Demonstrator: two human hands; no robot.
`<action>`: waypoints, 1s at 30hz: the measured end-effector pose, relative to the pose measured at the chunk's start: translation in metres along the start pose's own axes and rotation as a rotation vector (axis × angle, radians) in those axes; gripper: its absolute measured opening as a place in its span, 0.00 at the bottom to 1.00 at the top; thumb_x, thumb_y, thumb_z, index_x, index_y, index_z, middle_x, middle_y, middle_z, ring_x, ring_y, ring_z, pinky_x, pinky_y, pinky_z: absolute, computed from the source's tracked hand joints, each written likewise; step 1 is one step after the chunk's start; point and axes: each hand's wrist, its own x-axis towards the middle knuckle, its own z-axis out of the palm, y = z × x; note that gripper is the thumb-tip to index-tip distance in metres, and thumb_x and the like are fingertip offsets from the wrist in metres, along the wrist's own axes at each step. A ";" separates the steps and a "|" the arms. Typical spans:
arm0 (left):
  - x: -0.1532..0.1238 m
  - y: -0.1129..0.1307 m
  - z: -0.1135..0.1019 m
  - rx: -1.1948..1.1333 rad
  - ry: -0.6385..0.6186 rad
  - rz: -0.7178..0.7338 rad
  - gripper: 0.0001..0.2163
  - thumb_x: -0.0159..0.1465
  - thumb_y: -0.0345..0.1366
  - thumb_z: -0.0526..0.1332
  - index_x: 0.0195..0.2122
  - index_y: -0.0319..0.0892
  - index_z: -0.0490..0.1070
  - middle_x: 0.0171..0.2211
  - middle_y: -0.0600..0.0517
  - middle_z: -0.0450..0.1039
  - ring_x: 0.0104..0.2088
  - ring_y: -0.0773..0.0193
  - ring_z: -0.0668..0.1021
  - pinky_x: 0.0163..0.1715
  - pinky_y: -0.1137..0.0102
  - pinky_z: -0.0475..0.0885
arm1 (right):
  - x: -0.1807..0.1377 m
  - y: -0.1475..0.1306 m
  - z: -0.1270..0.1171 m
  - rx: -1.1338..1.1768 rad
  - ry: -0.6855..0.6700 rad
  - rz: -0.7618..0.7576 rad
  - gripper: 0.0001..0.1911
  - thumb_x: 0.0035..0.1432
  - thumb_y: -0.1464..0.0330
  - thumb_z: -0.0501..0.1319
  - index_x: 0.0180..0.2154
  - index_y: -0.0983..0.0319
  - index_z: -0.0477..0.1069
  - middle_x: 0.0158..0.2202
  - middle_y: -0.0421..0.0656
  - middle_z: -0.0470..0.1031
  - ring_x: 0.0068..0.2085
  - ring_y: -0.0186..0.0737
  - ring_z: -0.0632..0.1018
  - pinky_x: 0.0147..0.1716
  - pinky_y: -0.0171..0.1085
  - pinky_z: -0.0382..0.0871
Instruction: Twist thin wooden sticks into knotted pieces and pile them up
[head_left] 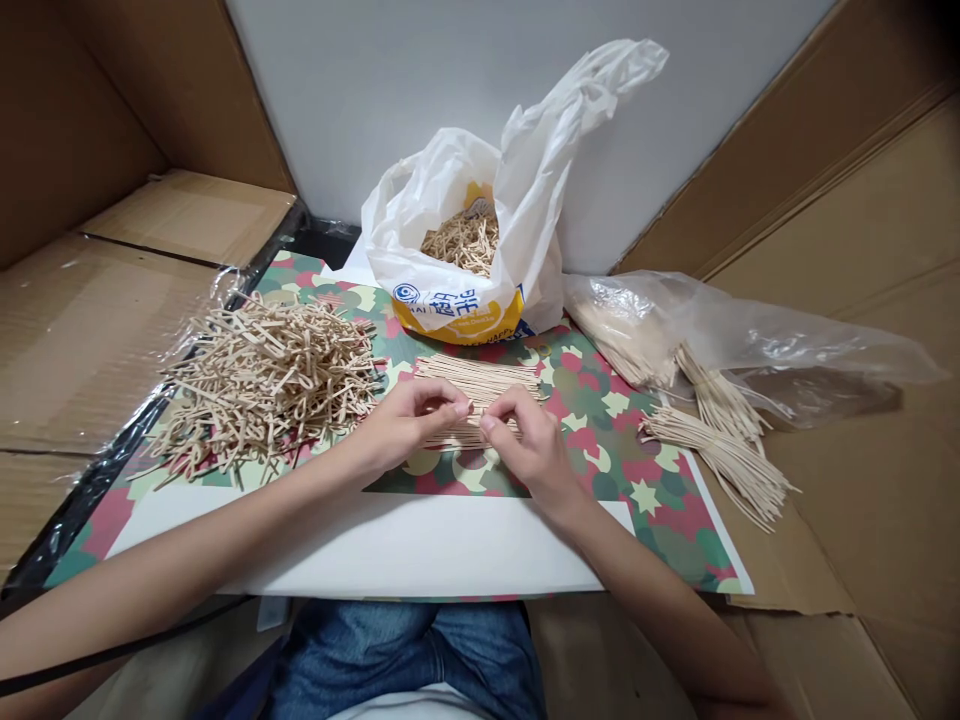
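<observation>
My left hand (420,420) and my right hand (529,435) meet at the middle of the work surface. Their fingertips pinch a thin beige strip, mostly hidden by the fingers. Beneath and behind them lies a flat row of straightened beige strips (480,375), laid side by side. Left of my left hand rises a loose heap of bent, looped strips (277,375). On the right, two tied bundles of straight strips, one nearer (724,460) and one farther (716,395), lie by the surface's edge.
A white plastic bag (465,300) with more bent strips stands at the back by the wall. A clear plastic bag (787,340) with straight strips inside lies at right. White paper (420,545) covers the front of the camouflage-patterned sheet (660,520). Cardboard (97,330) flanks both sides.
</observation>
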 end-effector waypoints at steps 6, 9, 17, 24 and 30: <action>-0.003 0.005 0.002 0.630 0.144 0.357 0.07 0.58 0.36 0.57 0.29 0.37 0.71 0.27 0.51 0.67 0.28 0.67 0.69 0.30 0.73 0.63 | 0.000 -0.001 0.003 -0.421 0.021 -0.291 0.06 0.56 0.73 0.52 0.28 0.60 0.59 0.25 0.40 0.66 0.31 0.36 0.69 0.32 0.35 0.61; -0.007 0.005 0.002 0.739 0.127 0.418 0.08 0.59 0.35 0.56 0.30 0.38 0.71 0.27 0.51 0.66 0.28 0.67 0.69 0.29 0.73 0.62 | 0.001 -0.001 0.002 -0.412 0.007 -0.236 0.06 0.57 0.71 0.52 0.27 0.59 0.59 0.25 0.39 0.67 0.30 0.36 0.69 0.31 0.34 0.61; -0.008 0.006 0.000 0.783 0.114 0.400 0.08 0.59 0.35 0.55 0.30 0.38 0.71 0.27 0.51 0.66 0.28 0.66 0.69 0.29 0.72 0.62 | 0.003 0.001 0.000 -0.359 -0.033 -0.182 0.06 0.57 0.70 0.52 0.27 0.59 0.59 0.25 0.39 0.67 0.29 0.34 0.69 0.30 0.34 0.61; -0.010 0.005 0.000 0.857 0.112 0.419 0.08 0.60 0.34 0.54 0.31 0.38 0.71 0.27 0.51 0.66 0.29 0.66 0.68 0.29 0.72 0.60 | 0.003 0.001 0.002 -0.474 -0.036 -0.261 0.06 0.57 0.71 0.52 0.27 0.59 0.59 0.25 0.40 0.66 0.30 0.36 0.69 0.31 0.35 0.61; -0.013 0.010 -0.001 0.906 0.052 0.458 0.09 0.60 0.33 0.53 0.32 0.37 0.71 0.28 0.49 0.66 0.30 0.64 0.68 0.30 0.72 0.60 | 0.006 0.001 -0.002 -0.473 -0.065 -0.163 0.07 0.56 0.68 0.54 0.26 0.60 0.59 0.25 0.40 0.67 0.30 0.36 0.69 0.31 0.35 0.61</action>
